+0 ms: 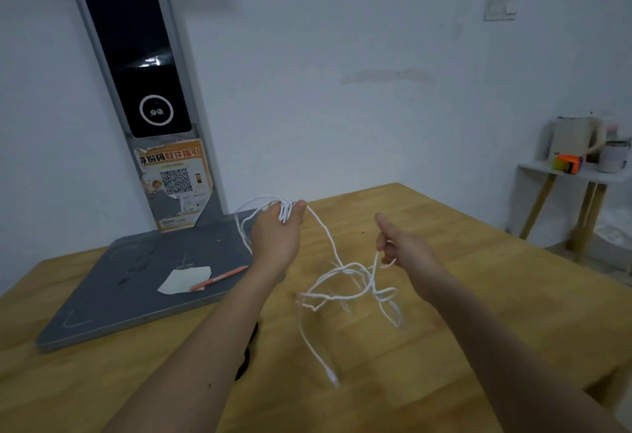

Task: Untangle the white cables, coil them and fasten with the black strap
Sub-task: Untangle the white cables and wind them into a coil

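At frame centre, above the wooden table (pixel 461 261), the left hand (pixel 277 234) grips gathered loops of thin white cables (pixel 342 282), while the right hand (pixel 403 244) pinches one strand, thumb raised, the tangle dangling between.

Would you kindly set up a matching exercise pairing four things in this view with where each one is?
Things:
1. white cables
2. orange pen
3. black strap
4. kettle

Places:
A. on the side table by the wall
B. on the grey base plate, beside a white paper
C. held between both hands, hanging tangled above the wooden table
D. on the wooden table, partly hidden by the left forearm

Pairs: 1-C, 2-B, 3-D, 4-A
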